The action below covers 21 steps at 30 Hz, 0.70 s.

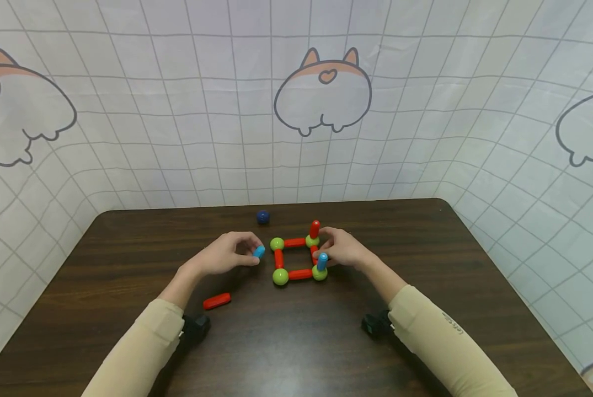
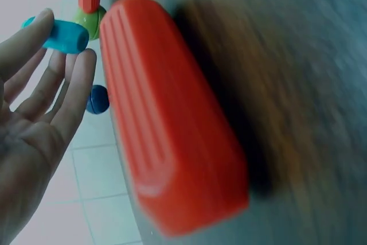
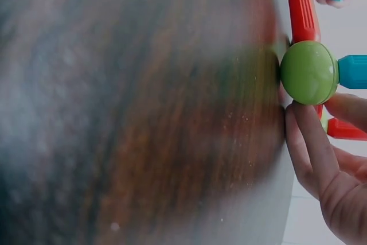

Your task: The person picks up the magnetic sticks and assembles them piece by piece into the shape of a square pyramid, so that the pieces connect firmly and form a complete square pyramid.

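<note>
Between thumb and fingertips, my left hand (image 1: 226,253) pinches a short light-blue rod (image 2: 67,37), held left of a square frame. That frame lies on the table: green balls (image 1: 280,277) at its corners, joined by red rods (image 1: 300,274). At its right side is my right hand (image 1: 343,248), its fingers and thumb around the right-hand rod, close to the near-right green ball (image 3: 309,73). A blue rod (image 1: 322,261) stands up from that ball. From the far-right green ball (image 1: 312,241) rises a red rod (image 1: 314,229). The right fingertips are partly hidden behind the pieces.
A loose red rod (image 1: 217,300) lies on the dark wooden table (image 1: 286,342) near the left wrist. One dark-blue ball (image 1: 263,216) sits near the far edge. Behind the table hangs a white grid-patterned curtain (image 1: 202,110).
</note>
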Available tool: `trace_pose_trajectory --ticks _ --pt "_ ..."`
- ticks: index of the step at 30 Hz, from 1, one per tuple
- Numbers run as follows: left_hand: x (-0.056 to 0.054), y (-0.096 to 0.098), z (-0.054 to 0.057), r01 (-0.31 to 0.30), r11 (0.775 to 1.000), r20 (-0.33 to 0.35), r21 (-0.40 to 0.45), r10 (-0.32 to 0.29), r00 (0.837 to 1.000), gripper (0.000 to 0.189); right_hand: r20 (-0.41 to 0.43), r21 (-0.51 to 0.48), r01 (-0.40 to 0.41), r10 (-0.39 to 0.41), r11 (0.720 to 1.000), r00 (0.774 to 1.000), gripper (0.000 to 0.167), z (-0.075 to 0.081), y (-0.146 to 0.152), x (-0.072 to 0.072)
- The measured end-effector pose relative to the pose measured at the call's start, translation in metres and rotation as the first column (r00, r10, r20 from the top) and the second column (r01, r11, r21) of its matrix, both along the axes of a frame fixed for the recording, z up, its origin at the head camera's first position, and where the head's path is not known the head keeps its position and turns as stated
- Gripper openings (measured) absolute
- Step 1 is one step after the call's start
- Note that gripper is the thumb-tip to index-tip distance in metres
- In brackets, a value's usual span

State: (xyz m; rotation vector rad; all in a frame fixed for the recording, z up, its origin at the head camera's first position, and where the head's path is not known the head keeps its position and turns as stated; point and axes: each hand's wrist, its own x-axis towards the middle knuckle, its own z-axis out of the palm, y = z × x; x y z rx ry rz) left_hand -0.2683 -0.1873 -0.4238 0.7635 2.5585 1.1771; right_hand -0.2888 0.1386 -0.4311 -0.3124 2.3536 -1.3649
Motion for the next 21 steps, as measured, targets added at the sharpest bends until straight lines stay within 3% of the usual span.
trace_pose_trajectory --ticks 11,21 --pt "-0.013 0.014 -0.004 -0.162 0.981 -0.020 0.110 0.166 0.986 0.025 0.012 -0.016 0.002 -0.002 1.000 1.000 0.071 -0.002 -0.001 0.002" --pt "-0.016 0.027 0.000 -0.231 0.952 -0.016 0.199 0.239 0.971 0.025 0.016 -0.016 -0.005 0.005 1.000 1.000 0.073 -0.001 -0.003 0.002"
